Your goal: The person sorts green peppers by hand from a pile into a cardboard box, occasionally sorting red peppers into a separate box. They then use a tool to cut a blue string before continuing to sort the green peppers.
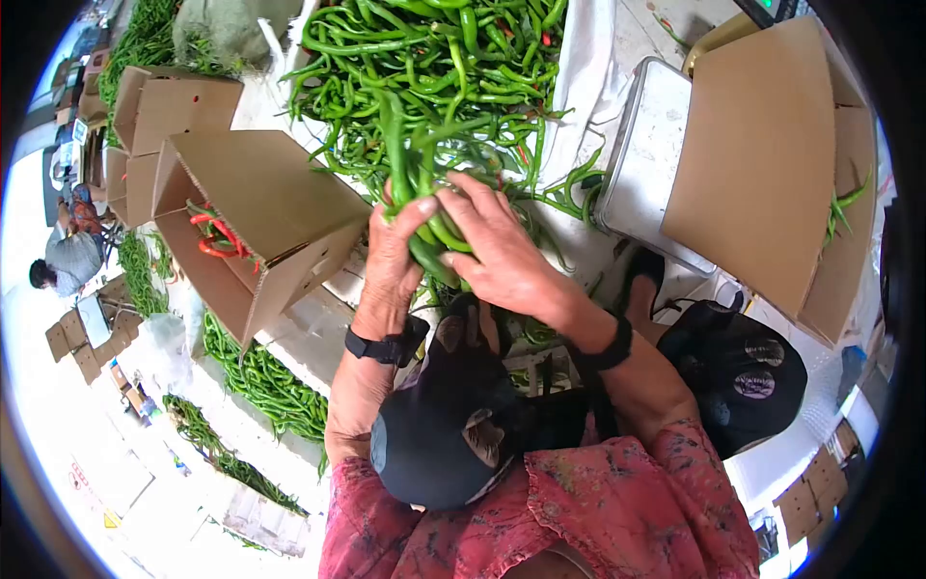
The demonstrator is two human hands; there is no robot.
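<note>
A bunch of long green chili peppers (394, 145) is held up in front of me, its tips blurred by motion. My left hand (394, 241) wraps round the bunch from the left, its thumb pressed across the peppers. From the right, my right hand (502, 246) closes on the same bunch with bent fingers; its palm side is hidden. Just beyond both hands lies a big pile of green chili peppers (415, 58), with a few red ones mixed in, on a white sheet (584, 82).
On the left an open cardboard box (260, 183) holds red peppers (220, 236). At the right, another box (752, 164) stands by a metal scale platform (632, 164). More green peppers (270, 386) lie on the floor at left. A person (72, 251) sits far left.
</note>
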